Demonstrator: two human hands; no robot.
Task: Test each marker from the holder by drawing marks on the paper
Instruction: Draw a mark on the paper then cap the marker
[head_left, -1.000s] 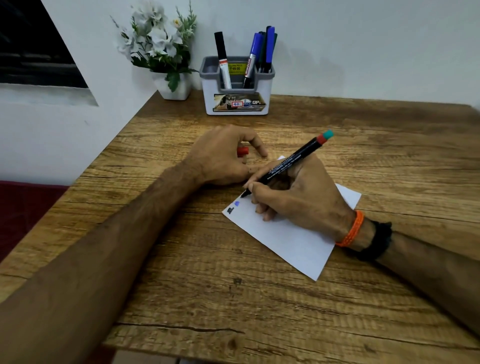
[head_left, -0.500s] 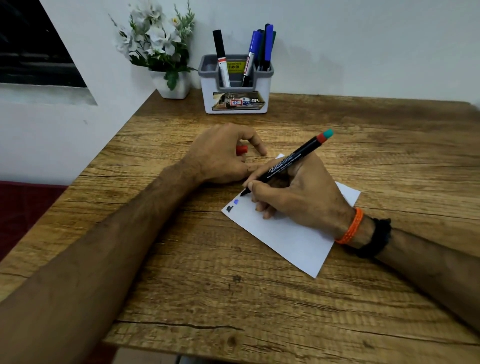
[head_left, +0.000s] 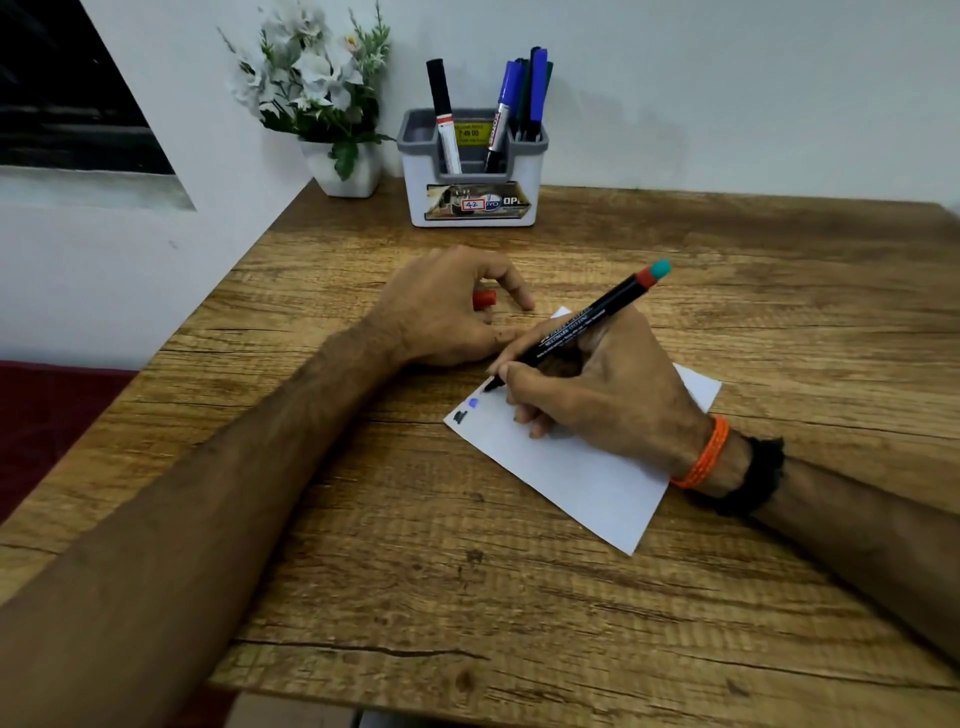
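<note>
On the paper's far-left corner: tip of the black marker (head_left: 576, 332) is down at the sheet's edge, barrel tilted up and to the right, red band and teal end at the top. Right hand (head_left: 597, 395) grips it in a writing hold, thumb and forefinger pinched near the tip, remaining fingers curled under and resting on the paper (head_left: 582, 478). Two marks sit just beside the tip: a small blue blot (head_left: 473, 402), then a black mark (head_left: 461, 417) closer to the near-left corner. The sheet lies flat and skewed on the wooden table (head_left: 467, 597), heel of the right hand on it.

Left hand (head_left: 441, 306) rests on the table touching the paper's far edge, fingers curled round a red cap (head_left: 484, 300); only the cap's end shows.

Marker holder (head_left: 472, 166), grey over white, stands at the back of the table against the wall. One black-capped white marker (head_left: 444, 114) leans left in it; a cluster of blue and dark markers (head_left: 524, 93) stands at the right side. White pot of pale flowers (head_left: 322, 88) just left of the holder.

Right wrist: orange band (head_left: 704, 454), black band (head_left: 756, 478) behind it.
</note>
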